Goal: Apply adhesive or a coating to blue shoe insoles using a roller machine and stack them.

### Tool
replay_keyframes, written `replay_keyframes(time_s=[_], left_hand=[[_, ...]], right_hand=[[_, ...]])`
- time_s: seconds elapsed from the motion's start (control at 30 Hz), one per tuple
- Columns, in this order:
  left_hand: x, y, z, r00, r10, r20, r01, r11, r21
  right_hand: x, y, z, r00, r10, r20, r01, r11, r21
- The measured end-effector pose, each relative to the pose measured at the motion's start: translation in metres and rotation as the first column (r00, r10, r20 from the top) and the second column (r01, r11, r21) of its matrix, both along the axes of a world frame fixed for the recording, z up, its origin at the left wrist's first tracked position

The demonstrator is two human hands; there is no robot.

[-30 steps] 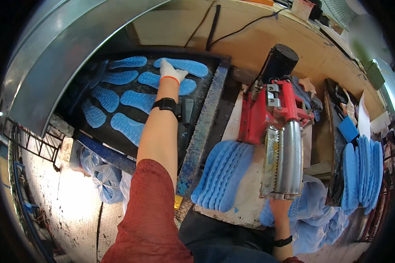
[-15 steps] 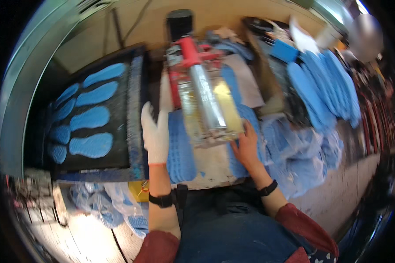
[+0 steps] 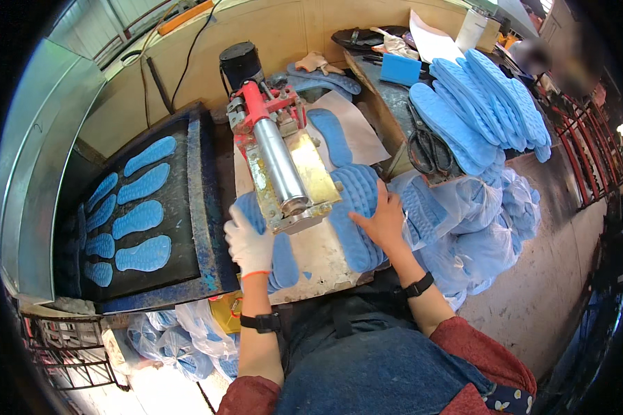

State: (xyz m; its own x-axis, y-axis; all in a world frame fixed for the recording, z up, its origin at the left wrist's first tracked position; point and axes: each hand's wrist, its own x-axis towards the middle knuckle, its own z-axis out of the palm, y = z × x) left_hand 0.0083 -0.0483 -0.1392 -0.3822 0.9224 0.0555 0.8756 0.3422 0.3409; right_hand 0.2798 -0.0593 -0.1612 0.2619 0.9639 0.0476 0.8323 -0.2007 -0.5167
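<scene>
The left hand (image 3: 249, 243), in a white glove with an orange cuff, lies against the left stack of blue insoles (image 3: 284, 263), its fingers bent over the upper part; whether it grips them I cannot tell. The bare right hand (image 3: 384, 220) rests at the outer side of the right stack of blue insoles (image 3: 353, 238), thumb and fingers spread apart. Both stacks lie on the pale, worn counter (image 3: 322, 259), one on each side of a red machine (image 3: 257, 104) whose silver cylinder (image 3: 280, 164) slants between the two hands. Behind the right stack, a single insole (image 3: 332, 136) lies on a pale sheet (image 3: 363, 138). To the left, more insoles lie in rows on a black tray (image 3: 180, 259) with a scuffed blue edge. To the right, scissors (image 3: 423, 130) lie beside a heaped pile of insoles (image 3: 481, 104), near a small blue box (image 3: 400, 70). Clear plastic bags (image 3: 467, 242) of blue pieces sit below, beyond the right hand.
</scene>
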Motion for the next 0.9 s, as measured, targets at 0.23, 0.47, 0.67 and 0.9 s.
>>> replay_keyframes(time_s=[0.23, 0.47, 0.67, 0.9], left_hand=[[0.010, -0.006, -0.005, 0.960, -0.101, 0.263, 0.113, 0.993, -0.032], [0.007, -0.009, 0.016, 0.941, -0.143, 0.307, 0.098, 0.983, 0.158], [0.007, -0.012, -0.019, 0.991, -0.133, -0.016, 0.132, 0.948, 0.289], [0.006, -0.005, -0.005, 0.901, -0.364, -0.234, 0.424, 0.854, 0.302]], right_hand=[[-0.050, 0.010, -0.004, 0.976, 0.215, -0.029, -0.213, 0.975, 0.065], [-0.036, 0.011, 0.005, 0.966, 0.184, -0.184, -0.143, 0.966, 0.213], [-0.043, 0.022, -0.022, 0.930, 0.291, -0.224, -0.234, 0.939, 0.252], [-0.059, 0.018, -0.041, 0.882, 0.354, 0.313, -0.416, 0.896, 0.159]])
